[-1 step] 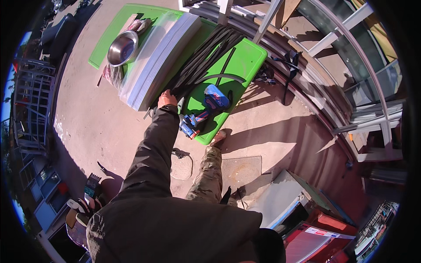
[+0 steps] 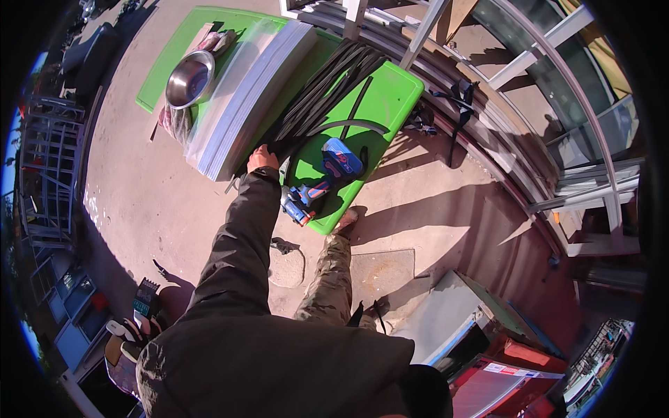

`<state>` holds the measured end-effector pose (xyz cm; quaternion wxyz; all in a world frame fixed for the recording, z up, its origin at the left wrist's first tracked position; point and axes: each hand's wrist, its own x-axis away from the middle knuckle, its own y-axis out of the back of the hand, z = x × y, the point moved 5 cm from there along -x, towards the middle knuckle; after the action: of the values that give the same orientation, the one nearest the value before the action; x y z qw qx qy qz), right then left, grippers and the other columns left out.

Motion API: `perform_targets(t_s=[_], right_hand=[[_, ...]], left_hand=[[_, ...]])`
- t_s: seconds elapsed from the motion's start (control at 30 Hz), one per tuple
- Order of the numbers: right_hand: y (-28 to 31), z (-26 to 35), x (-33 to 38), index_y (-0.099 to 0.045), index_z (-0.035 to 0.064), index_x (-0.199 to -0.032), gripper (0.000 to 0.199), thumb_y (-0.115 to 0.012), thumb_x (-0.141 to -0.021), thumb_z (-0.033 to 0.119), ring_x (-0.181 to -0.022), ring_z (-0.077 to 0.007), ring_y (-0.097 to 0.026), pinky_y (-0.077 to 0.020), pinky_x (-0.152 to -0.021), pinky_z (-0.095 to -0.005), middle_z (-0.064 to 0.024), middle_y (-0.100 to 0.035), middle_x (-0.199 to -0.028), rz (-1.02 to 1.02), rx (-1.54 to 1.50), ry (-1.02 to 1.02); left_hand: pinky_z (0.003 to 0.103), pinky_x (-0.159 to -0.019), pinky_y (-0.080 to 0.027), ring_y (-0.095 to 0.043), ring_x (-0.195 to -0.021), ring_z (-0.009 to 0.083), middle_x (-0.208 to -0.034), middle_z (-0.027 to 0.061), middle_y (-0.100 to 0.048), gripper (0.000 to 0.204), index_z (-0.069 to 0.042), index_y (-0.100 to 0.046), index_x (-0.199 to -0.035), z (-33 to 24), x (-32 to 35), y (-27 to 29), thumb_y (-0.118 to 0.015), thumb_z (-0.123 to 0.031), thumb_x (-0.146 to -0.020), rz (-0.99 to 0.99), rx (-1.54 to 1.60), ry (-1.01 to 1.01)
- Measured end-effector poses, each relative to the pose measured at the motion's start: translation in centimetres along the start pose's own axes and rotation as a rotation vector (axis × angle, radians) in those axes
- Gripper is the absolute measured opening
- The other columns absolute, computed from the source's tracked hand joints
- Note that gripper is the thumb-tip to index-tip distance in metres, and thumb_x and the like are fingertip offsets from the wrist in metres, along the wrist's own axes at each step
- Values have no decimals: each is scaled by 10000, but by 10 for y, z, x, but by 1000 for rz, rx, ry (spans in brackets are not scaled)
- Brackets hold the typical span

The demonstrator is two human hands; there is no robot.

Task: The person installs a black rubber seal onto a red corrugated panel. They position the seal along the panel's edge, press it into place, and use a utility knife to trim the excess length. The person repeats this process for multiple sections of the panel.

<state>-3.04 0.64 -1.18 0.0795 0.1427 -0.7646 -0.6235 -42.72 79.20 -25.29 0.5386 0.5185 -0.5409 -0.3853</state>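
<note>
My left hand reaches out over the near edge of the green folding table. Its fingers are curled round the near ends of a bundle of long black strips, which look like rubber or plastic trim. Left of the hand lies a stack of long white, translucent panels. To its right on the table is a blue cordless power tool, its large battery toward the table's middle. A single curved strip lies beyond the battery. My right hand is out of the picture.
A steel bowl sits on the table's left part beside cloth-like bundles. White frames and long profiles stand along the right. A grey and red cabinet-like unit is near my right side. Loose dark straps hang beyond the table.
The view has shifted slightly, so the table and its things sit a little further left in the picture. My left hand keeps its place at the strips' ends.
</note>
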Motion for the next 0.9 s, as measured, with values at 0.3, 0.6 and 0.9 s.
perform_targets(t_s=[0.3,0.6,0.9], right_hand=[[12,4,-12,-451,-49,-1371,763,-722,-733,269,-1251,-443,-512,-423,-1047,-516,-284,-521,-1351,55,-5,-45],[-16,7,-17,-500,-43,-1336,725,-722,-721,269,-1237,-434,-530,-434,-1046,-504,-277,-551,-1321,7,-126,-117],[-71,-21,-36,-549,-37,-1300,688,-721,-708,269,-1223,-425,-549,-445,-1045,-492,-269,-581,-1291,-9,-339,-56]], left_hand=[[443,-921,-511,-646,-1073,315,-1106,81,-714,319,-151,-746,-1090,10,-18,26,-682,-348,-847,-90,-37,-163],[499,-840,-530,-680,-944,400,-977,218,-712,383,-78,-726,-1038,-12,-3,137,-608,-411,-890,-51,213,-137],[443,-759,-541,-691,-833,366,-884,183,-720,347,-62,-748,-983,-142,201,388,-638,-374,-876,218,193,-652]])
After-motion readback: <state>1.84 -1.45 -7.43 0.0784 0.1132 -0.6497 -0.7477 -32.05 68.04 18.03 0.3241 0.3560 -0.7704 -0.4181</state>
